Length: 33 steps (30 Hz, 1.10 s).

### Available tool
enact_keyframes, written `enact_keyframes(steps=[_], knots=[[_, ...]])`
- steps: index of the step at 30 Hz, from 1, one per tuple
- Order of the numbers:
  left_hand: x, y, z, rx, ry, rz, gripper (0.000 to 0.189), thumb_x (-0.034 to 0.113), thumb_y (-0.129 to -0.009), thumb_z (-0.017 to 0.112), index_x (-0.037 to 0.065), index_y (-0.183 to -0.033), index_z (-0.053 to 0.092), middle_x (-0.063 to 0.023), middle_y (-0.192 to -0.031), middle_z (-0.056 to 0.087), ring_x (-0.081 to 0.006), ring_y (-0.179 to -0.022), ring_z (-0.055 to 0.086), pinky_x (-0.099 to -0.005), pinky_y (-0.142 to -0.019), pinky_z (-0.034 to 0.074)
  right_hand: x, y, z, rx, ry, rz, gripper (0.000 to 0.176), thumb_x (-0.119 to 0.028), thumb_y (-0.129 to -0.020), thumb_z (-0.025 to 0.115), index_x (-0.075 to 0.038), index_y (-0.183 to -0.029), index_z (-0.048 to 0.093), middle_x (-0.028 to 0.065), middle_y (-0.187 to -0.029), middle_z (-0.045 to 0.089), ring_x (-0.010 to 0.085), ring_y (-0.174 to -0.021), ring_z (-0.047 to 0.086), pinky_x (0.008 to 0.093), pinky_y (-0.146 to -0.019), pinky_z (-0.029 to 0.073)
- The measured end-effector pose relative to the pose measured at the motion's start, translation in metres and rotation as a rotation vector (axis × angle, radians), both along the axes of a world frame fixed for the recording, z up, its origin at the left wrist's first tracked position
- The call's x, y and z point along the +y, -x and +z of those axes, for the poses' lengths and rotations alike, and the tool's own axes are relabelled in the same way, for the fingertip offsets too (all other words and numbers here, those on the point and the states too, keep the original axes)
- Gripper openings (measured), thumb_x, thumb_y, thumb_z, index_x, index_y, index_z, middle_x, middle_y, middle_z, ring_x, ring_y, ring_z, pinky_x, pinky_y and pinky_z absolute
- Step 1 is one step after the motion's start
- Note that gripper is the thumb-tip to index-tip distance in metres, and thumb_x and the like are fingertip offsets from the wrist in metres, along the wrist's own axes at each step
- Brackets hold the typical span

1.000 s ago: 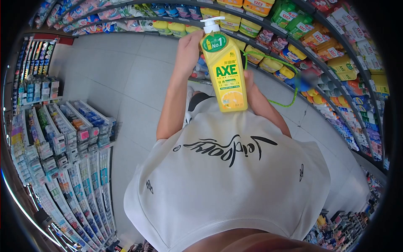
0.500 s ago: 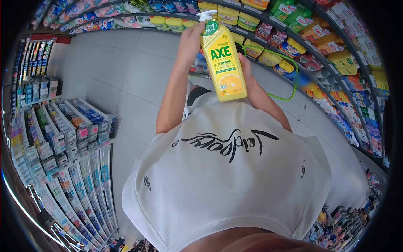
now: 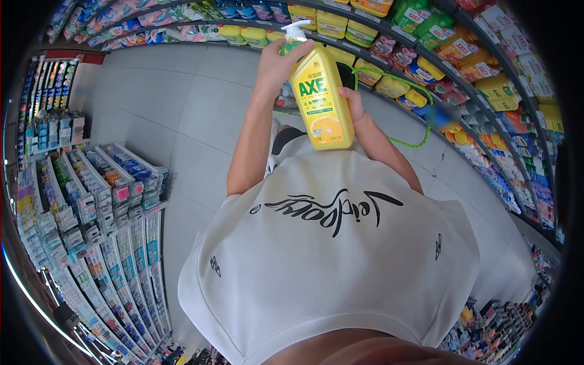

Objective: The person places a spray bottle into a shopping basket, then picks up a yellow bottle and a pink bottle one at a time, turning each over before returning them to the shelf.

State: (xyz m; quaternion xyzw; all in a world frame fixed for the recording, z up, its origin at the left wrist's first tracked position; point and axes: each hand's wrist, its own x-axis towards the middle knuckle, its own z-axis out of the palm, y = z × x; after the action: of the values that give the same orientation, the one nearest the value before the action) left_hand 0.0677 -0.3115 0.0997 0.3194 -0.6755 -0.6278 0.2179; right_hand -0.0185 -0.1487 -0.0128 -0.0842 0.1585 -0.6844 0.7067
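Head view: the yellow AXE dish-soap pump bottle (image 3: 322, 106) is held up before the detergent shelves (image 3: 426, 55), its neck wrapped by the left hand (image 3: 277, 61), its lower side clasped by the right hand (image 3: 354, 104). Label inspection is judged under way, and a steady two-handed hold is called for next. Against half a second ago, the bottle has been tipped leftward and lowered, its green neck tag now covered.

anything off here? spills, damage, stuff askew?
Nothing stands out. The soap bottle is tilted only because it is held: the left hand is at its neck and the right hand on its side. No leak shows. The goods on the shelves sit in neat rows. A green cord loops near the right wrist.
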Motion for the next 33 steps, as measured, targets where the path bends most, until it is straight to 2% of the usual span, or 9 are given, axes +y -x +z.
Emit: enact_keyframes(steps=[4, 7, 9, 12, 21, 27, 33], knots=[[-0.007, -0.002, -0.009, 0.064, -0.063, -0.004, 0.055, 0.039, -0.076, 0.075, -0.009, -0.099, 0.062, -0.0142, -0.087, 0.067, -0.0147, -0.084, 0.063, -0.0263, -0.079, 0.047, -0.002, -0.001, -0.003, 0.011, -0.029, 0.012, 0.063, -0.034, -0.082, 0.061, 0.002, -0.131, 0.046, 0.0190, -0.121, 0.058, 0.0306, -0.107, 0.060, 0.0401, -0.092, 0.048], [-0.016, 0.000, -0.023, 0.047, 0.005, 0.063, 0.046, 0.034, -0.080, 0.072, -0.007, -0.099, 0.063, -0.0106, -0.085, 0.067, -0.0131, -0.081, 0.062, -0.0243, -0.076, 0.046, -0.002, 0.000, -0.002, 0.034, -0.022, 0.010, 0.063, -0.033, -0.081, 0.062, 0.002, -0.131, 0.046, 0.0184, -0.121, 0.058, 0.0302, -0.107, 0.059, 0.0398, -0.092, 0.048], [-0.019, -0.004, -0.019, 0.208, -0.240, 0.005, 0.035, 0.028, -0.086, 0.066, -0.005, -0.097, 0.065, -0.0062, -0.086, 0.066, -0.0110, -0.078, 0.060, -0.0229, -0.072, 0.045, -0.001, 0.000, 0.000, 0.058, -0.015, 0.007, 0.063, -0.032, -0.080, 0.063, 0.001, -0.131, 0.046, 0.0181, -0.121, 0.058, 0.0300, -0.107, 0.059, 0.0396, -0.092, 0.048], [-0.018, -0.007, -0.014, 0.223, -0.225, -0.051, 0.027, 0.024, -0.091, 0.061, -0.002, -0.095, 0.066, -0.0032, -0.087, 0.065, -0.0096, -0.077, 0.058, -0.0231, -0.068, 0.044, 0.001, 0.001, 0.003, 0.107, -0.006, -0.011, 0.065, -0.031, -0.079, 0.065, 0.001, -0.132, 0.045, 0.0176, -0.121, 0.058, 0.0296, -0.107, 0.059, 0.0394, -0.092, 0.049], [-0.015, -0.012, -0.011, 0.313, -0.477, -0.031, 0.033, 0.026, -0.093, 0.056, -0.002, -0.110, 0.061, -0.0061, -0.102, 0.063, -0.0122, -0.091, 0.059, -0.0279, -0.081, 0.045, 0.002, -0.003, 0.013, 0.168, 0.002, -0.043, 0.066, -0.029, -0.078, 0.067, -0.001, -0.133, 0.043, 0.0168, -0.122, 0.057, 0.0289, -0.108, 0.059, 0.0399, -0.091, 0.049], [-0.018, -0.016, -0.021, 0.346, -0.404, -0.174, 0.037, 0.022, -0.090, 0.059, -0.006, -0.114, 0.057, -0.0082, -0.104, 0.063, -0.0142, -0.097, 0.059, -0.0283, -0.087, 0.043, 0.000, -0.004, 0.013, 0.105, 0.012, -0.023, 0.066, -0.030, -0.079, 0.066, 0.000, -0.133, 0.044, 0.0174, -0.121, 0.058, 0.0294, -0.107, 0.059, 0.0401, -0.091, 0.049], [-0.010, -0.019, -0.016, 0.287, -0.316, -0.151, 0.046, 0.024, -0.087, 0.064, -0.006, -0.120, 0.053, -0.0084, -0.106, 0.062, -0.0142, -0.098, 0.057, -0.0275, -0.086, 0.043, 0.001, -0.005, 0.014, 0.013, 0.013, 0.003, 0.065, -0.032, -0.080, 0.063, 0.001, -0.133, 0.044, 0.0192, -0.122, 0.057, 0.0319, -0.108, 0.059, 0.0419, -0.092, 0.049]])
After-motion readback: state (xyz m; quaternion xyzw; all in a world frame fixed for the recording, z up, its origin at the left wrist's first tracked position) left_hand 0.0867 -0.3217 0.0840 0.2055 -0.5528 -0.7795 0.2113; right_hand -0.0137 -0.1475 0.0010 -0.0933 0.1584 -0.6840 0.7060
